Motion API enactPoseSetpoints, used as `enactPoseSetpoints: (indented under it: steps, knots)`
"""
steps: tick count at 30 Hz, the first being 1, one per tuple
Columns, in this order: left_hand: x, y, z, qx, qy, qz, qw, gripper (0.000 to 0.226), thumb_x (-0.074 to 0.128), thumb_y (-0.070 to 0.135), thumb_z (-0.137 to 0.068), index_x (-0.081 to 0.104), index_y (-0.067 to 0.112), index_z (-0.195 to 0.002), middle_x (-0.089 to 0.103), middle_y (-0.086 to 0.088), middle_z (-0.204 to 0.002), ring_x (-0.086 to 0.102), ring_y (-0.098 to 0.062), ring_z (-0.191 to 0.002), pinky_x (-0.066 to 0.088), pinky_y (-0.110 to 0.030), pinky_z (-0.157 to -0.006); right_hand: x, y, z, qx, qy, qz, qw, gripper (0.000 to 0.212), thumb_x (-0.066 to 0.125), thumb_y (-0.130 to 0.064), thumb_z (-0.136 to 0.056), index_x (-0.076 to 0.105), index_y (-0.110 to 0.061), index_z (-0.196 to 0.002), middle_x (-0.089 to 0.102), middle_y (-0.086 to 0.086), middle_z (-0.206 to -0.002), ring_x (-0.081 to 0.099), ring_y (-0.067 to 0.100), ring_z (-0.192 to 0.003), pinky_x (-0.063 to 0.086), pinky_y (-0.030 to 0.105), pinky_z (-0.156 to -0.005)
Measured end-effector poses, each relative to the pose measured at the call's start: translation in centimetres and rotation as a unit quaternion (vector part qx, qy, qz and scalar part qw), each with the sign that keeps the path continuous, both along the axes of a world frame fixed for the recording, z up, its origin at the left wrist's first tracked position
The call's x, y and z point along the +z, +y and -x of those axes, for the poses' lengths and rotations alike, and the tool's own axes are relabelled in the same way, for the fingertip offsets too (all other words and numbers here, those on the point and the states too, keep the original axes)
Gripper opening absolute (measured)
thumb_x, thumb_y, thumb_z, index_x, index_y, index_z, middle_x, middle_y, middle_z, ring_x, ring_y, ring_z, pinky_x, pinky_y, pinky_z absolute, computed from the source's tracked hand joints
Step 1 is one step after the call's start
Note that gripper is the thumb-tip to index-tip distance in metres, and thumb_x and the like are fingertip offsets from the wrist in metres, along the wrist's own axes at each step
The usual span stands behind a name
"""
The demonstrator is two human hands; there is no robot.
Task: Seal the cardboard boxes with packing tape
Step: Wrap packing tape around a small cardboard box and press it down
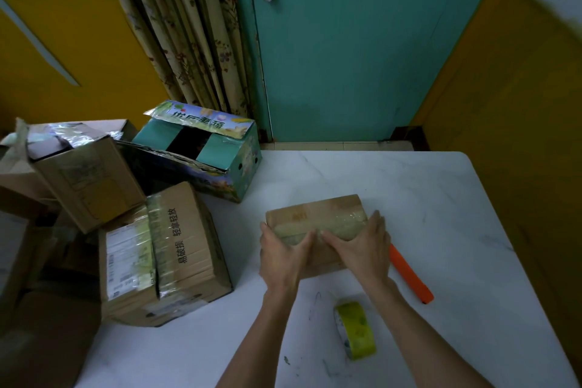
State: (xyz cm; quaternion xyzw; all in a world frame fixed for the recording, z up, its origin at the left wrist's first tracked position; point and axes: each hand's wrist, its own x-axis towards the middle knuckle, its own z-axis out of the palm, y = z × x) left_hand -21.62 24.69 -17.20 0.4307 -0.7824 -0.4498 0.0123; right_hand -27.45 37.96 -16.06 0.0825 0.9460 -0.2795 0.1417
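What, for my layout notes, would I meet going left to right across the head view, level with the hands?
large box → small box → orange tool

Both hands — left hand [285,257], right hand [362,249] — pressing taped small box [315,217], tape roll [356,329] nearby
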Motion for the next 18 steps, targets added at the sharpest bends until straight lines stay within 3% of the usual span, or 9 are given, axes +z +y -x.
enactPoseSetpoints:
  steps: [2,4,7,10,14,18]
  knots:
    - [0.0,0.3,0.6,0.001,-0.034,0.017,0.999,0.114,0.068,0.083,-0.056,0.035,0.018,-0.143,0.055,-0.006,-0.135,0.060,-0.031,-0.118,0.055,-0.050,-0.091,0.0,0.3,0.8,-0.008,-0.043,0.021,0.999,0.144,0.069,-0.084,-0.056,0.004,-0.004,-0.156,0.032,0.020,-0.155,0.040,0.036,-0.138,0.042,0.044,-0.104]
    - [0.1,0.3,1.1,0.012,-0.045,0.029,0.998,0.105,0.072,0.080,-0.060,0.039,0.016,-0.136,0.055,-0.007,-0.132,0.060,-0.033,-0.115,0.054,-0.050,-0.090,-0.1,0.0,0.9,-0.013,-0.044,0.006,0.999,0.141,0.066,-0.088,-0.053,0.014,-0.004,-0.153,0.040,0.019,-0.147,0.047,0.036,-0.131,0.048,0.043,-0.096]
    - [0.3,0.1,1.5,0.021,-0.064,0.024,0.997,0.099,0.071,0.081,-0.062,0.039,0.015,-0.128,0.059,-0.008,-0.125,0.063,-0.033,-0.107,0.055,-0.048,-0.087,0.0,-0.5,1.0,-0.030,-0.035,-0.006,0.999,0.127,0.068,-0.088,-0.051,0.033,-0.002,-0.137,0.048,0.015,-0.133,0.055,0.035,-0.118,0.050,0.040,-0.083]
    - [0.2,-0.1,1.6,0.033,-0.049,0.013,0.998,0.086,0.070,0.080,-0.066,0.039,0.018,-0.118,0.062,-0.006,-0.118,0.065,-0.031,-0.101,0.055,-0.046,-0.086,0.1,-0.5,2.2,-0.036,-0.064,-0.003,0.997,0.119,0.071,-0.084,-0.054,0.032,-0.001,-0.131,0.048,0.014,-0.127,0.058,0.035,-0.111,0.048,0.036,-0.075]
    - [-0.4,-0.4,1.8,0.045,-0.021,0.015,0.999,0.068,0.065,0.074,-0.079,0.042,0.019,-0.112,0.065,-0.004,-0.109,0.067,-0.030,-0.096,0.056,-0.047,-0.084,-0.3,-0.2,3.4,-0.034,-0.051,0.018,0.998,0.098,0.070,-0.072,-0.071,0.036,-0.001,-0.127,0.054,0.017,-0.125,0.059,0.037,-0.110,0.043,0.033,-0.072]
    - [-0.6,-0.3,1.3,0.039,0.007,0.041,0.998,0.049,0.054,0.062,-0.095,0.044,0.017,-0.111,0.067,-0.003,-0.102,0.066,-0.028,-0.089,0.056,-0.044,-0.077,-0.7,0.6,2.9,-0.020,0.012,0.005,1.000,0.062,0.051,-0.054,-0.096,0.044,0.002,-0.119,0.064,0.023,-0.110,0.063,0.039,-0.099,0.038,0.032,-0.067]
